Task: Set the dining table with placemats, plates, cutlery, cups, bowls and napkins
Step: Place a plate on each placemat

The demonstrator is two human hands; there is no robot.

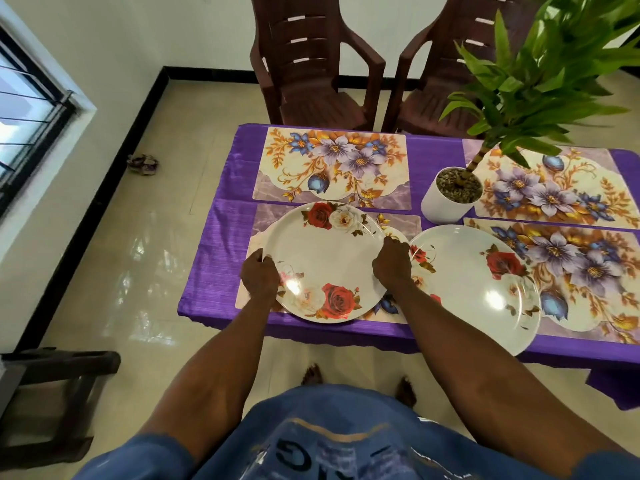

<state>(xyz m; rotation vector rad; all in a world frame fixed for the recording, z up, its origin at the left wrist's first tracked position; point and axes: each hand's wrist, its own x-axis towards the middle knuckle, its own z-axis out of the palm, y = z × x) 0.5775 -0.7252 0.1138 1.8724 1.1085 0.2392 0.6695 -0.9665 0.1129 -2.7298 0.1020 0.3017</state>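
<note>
White round plate with red and cream roses [325,261]: sits at 6 o'clock on the table, on the near-left floral placemat [401,223], covering most of it. I see both hands on it. Left hand [259,277] grips the rim at the plate's 9 o'clock, fingers curled over the edge. Right hand [393,265] grips the rim at the plate's 3 o'clock, fingers curled down over it. Can't tell if the plate is fully down or just above the mat.

Second white rose-print plate [474,285] just beside the first, at its 3 o'clock, lying half on the near-right floral placemat [588,271] and half on the purple tablecloth [214,258]. No hand on it. Whether its rim touches the right hand I can't tell.

Two more floral placemats on the far side: far-left placemat [334,168] at 12 o'clock from the held plate, bare; far-right placemat [554,188] at 2 o'clock, with the white round pot of a green leafy plant [450,195] overlapping its left edge, between the two far mats.

Two dark brown plastic chairs [311,64] beyond the table at 12 o'clock. Dark wooden furniture piece [52,393] on the tiled floor at 8 o'clock.
</note>
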